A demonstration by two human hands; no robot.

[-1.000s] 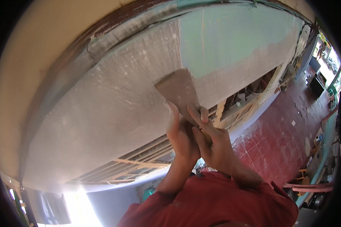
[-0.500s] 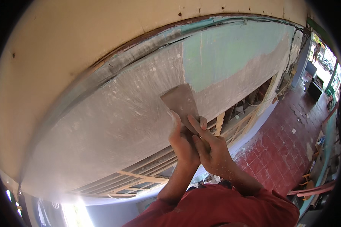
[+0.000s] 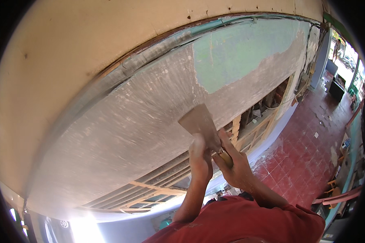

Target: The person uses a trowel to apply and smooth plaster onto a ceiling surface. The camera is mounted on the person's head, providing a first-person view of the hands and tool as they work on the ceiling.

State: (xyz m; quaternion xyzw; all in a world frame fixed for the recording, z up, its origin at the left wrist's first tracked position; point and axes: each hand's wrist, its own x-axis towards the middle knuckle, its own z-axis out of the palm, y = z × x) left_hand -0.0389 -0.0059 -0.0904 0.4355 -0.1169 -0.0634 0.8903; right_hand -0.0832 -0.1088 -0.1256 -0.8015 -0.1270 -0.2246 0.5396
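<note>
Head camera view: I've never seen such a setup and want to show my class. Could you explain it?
No machine here: a person works bare-handed. One wide fisheye camera, worn on the head, looks down, so straight edges bend near the rim. The right hand grips a scraper by its handle; the left hand seems to press against it. Beyond is a grey wall with a patch of green paint. Wooden slats run below, and red floor tiles show at the right.

No legible words, numbers or signs, distant details perhaps too small
</note>
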